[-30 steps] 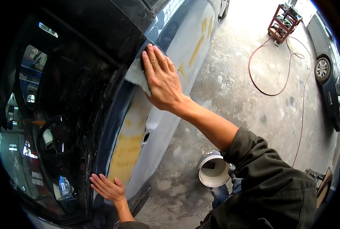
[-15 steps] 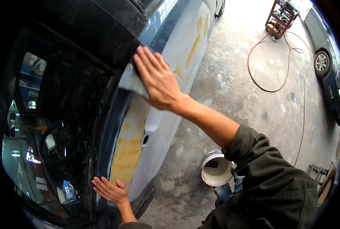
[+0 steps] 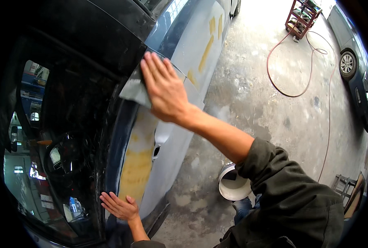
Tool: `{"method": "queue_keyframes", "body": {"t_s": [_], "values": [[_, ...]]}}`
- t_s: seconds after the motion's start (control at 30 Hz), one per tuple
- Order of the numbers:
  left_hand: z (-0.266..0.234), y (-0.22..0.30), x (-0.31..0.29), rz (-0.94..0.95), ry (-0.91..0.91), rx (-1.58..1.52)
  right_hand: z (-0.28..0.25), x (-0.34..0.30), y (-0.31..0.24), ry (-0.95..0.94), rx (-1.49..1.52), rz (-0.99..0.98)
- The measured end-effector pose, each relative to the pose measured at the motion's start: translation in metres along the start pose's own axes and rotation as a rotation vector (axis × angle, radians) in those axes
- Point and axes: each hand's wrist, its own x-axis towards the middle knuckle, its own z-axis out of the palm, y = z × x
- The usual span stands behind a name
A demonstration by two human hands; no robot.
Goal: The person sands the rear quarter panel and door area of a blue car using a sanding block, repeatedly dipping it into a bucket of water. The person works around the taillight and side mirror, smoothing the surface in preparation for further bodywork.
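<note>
The right hand (image 3: 165, 89) lies palm down with its fingers straight and close together, flat on a folded-looking grey sheet (image 3: 135, 90). The sheet is under the hand on the upper part of the car's side, near a panel seam, one corner showing beyond the palm. The left hand (image 3: 121, 205) pinches nothing; it rests flat by the window edge lower down, thumb apart from the fingers.

The step in hand looks like rubbing the bodywork with the sheet, the left hand bracing. A further stroke would call for even pressure from a flat palm, keeping the sheet's loose corner from folding under.

Between the hands run a dark blue strip (image 3: 117, 155) and a yellowish patch (image 3: 136, 165) on the pale grey door (image 3: 171, 146), beside its handle recess (image 3: 162, 135). The dark window (image 3: 78, 111) lies to the left. To the right, a white bucket (image 3: 234, 192) stands on the concrete floor (image 3: 250, 91); farther off are a red hose (image 3: 289, 96), a red cart (image 3: 301, 20) and another car (image 3: 362, 93).
</note>
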Motion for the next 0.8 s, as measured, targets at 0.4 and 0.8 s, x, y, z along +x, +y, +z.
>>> {"method": "queue_keyframes", "body": {"t_s": [0.4,0.8], "values": [[-0.002,-0.004,-0.005,0.005,0.006,0.011,0.000,-0.009,0.012,-0.025,0.037,-0.120],[0.005,0.052,0.121,0.293,-0.177,-0.385,-0.077,-0.114,-0.017,-0.362,0.768,0.247]]}}
